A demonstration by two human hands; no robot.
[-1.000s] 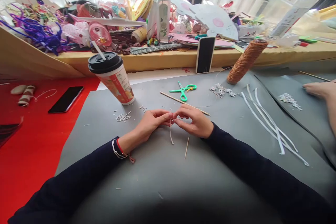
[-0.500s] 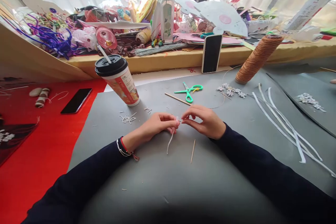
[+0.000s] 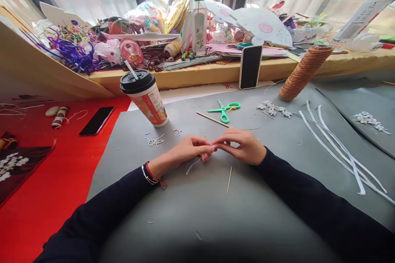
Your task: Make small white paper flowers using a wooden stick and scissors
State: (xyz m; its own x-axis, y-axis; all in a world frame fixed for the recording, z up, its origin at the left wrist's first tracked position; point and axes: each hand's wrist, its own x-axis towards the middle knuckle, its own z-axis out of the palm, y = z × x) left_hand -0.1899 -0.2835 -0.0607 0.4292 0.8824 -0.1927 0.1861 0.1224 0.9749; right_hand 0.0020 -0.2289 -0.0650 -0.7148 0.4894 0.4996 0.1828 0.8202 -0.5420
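Near the middle of the grey mat, my left hand pinches a thin white strip, whose loose end hangs below the fingers and curves left. My right hand meets it from the right, thumb and index finger pressed together at the small white piece between the fingertips. What the right fingertips hold is too small to make out. Below the hands lies a short wooden stick. A longer stick and green scissors rest just beyond them.
A paper cup and white scraps are at the left. White strips, small white flowers and a brown cord spool lie right. A phone leans against the cluttered ledge; another phone lies on red cloth.
My right fingertips have closed in against my left fingertips. The strip's loose end has swung left and shows shorter. The whole view has shifted slightly.
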